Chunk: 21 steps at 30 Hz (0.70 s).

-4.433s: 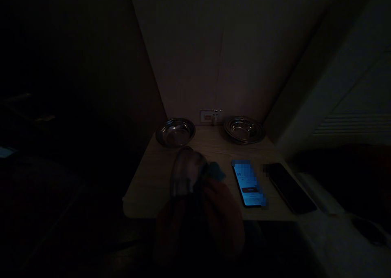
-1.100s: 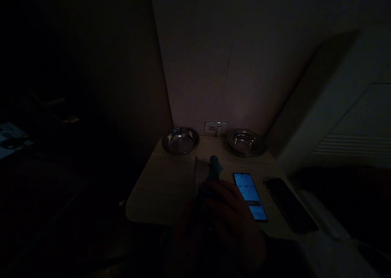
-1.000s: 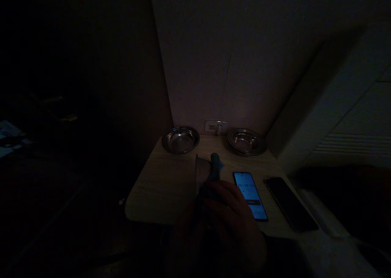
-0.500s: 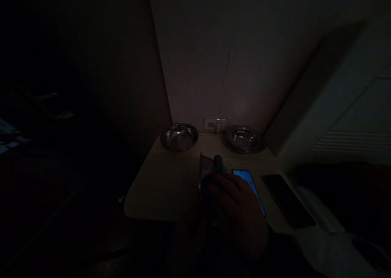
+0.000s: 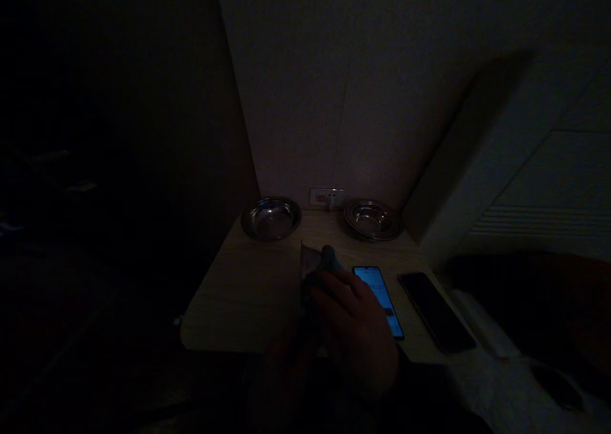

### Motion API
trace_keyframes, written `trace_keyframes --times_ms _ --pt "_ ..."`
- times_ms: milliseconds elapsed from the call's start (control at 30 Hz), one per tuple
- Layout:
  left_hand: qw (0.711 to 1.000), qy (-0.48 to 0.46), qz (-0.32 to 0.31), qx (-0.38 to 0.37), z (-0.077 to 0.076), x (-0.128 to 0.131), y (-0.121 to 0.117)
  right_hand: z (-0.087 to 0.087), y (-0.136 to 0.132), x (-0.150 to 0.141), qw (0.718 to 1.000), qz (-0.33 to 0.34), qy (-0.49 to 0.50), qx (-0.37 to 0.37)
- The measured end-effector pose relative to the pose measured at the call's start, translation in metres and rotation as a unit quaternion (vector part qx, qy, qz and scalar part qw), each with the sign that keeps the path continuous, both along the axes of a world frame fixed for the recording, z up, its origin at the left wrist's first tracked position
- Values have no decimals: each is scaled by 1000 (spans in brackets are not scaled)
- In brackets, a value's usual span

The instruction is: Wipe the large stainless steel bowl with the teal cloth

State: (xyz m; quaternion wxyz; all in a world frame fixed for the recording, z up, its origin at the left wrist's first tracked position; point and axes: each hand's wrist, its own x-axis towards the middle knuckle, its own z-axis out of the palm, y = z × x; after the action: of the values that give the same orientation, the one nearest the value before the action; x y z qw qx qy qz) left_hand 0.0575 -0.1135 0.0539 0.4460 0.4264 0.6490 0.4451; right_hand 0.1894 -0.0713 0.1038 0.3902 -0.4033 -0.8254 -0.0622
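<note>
The right hand has shifted off more of the lit smartphone, fingers curled closely around a teal cloth against a tilted metal bowl over the table; that handling seems ongoing. It's too dark to tell what the left hand grips.

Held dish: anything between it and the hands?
Yes: a teal cloth is bunched between the right hand and the dish. At the left hand, too dark to tell.
</note>
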Motion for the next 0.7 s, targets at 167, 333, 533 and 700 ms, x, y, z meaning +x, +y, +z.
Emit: trace_keyframes --times_ms 167,333,533,700 --pt "999 11 13 -27 -6 2 -2 -4 -5 2 1000 6 15 -5" --pt "999 10 13 -48 -1 4 1 -3 4 0 1000 5 23 -16" --pt "999 -18 47 -14 9 -3 0 -8 -6 -6 999 21 39 -15" --pt "997 3 71 9 13 -4 2 -14 -11 -5 998 30 45 -21"
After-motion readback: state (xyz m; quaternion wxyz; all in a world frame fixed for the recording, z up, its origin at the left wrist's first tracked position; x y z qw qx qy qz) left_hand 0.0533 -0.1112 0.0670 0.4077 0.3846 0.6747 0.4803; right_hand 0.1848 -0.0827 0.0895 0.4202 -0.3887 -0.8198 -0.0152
